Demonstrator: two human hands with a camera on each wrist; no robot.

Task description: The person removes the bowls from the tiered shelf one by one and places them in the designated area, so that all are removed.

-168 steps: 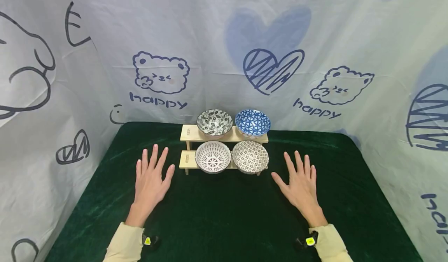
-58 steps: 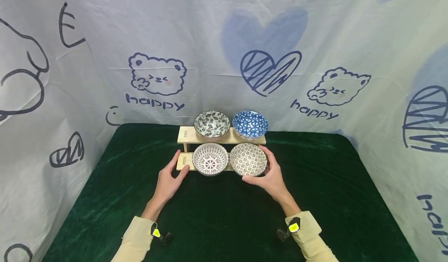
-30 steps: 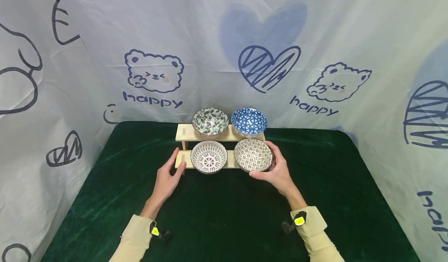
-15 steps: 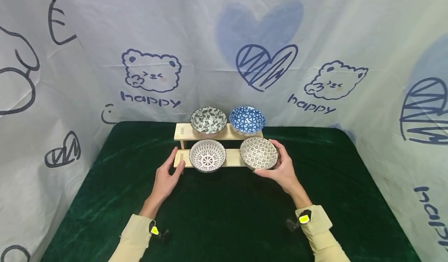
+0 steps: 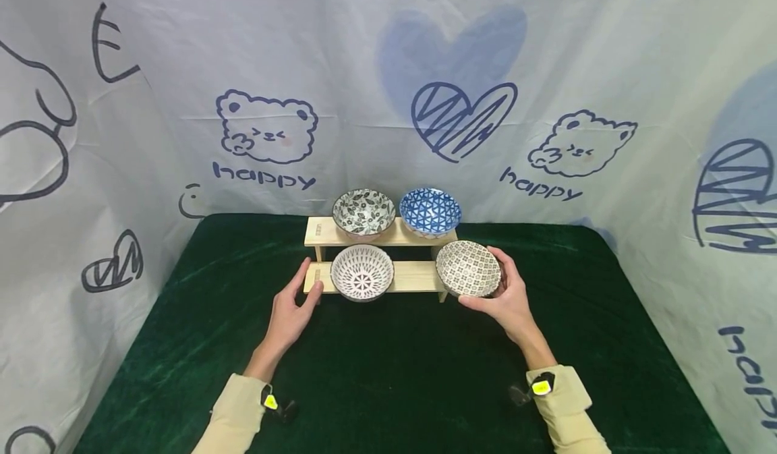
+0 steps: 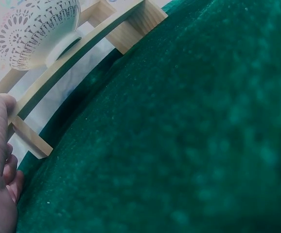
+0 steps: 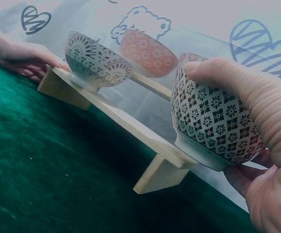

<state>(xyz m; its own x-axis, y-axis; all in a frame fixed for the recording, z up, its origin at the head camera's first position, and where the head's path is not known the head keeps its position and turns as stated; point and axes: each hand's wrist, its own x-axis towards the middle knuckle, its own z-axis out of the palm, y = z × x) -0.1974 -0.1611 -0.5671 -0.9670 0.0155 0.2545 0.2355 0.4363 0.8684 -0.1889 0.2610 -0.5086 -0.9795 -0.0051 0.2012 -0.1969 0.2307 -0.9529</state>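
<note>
My right hand grips a bowl with a brown-and-white flower-grid pattern, thumb on the near side and fingers round the far right side. That bowl is at the right end of the two-tier wooden rack, mostly past the lower shelf's end; in the right wrist view its foot looks clear of the board. My left hand holds the rack's lower shelf at its left end, thumb at the front edge. Beside it on that shelf sits a white bowl with dark radiating marks.
On the upper shelf stand a black-and-white leaf-patterned bowl and a blue-and-white triangle-patterned bowl. The rack is on a dark green cloth-covered table, close to a white curtain with drawings at the back.
Both hands came in from flat beside the rack; the left took its left end, the right took the flower-grid bowl. That bowl has since moved right along the lower shelf to its end.
</note>
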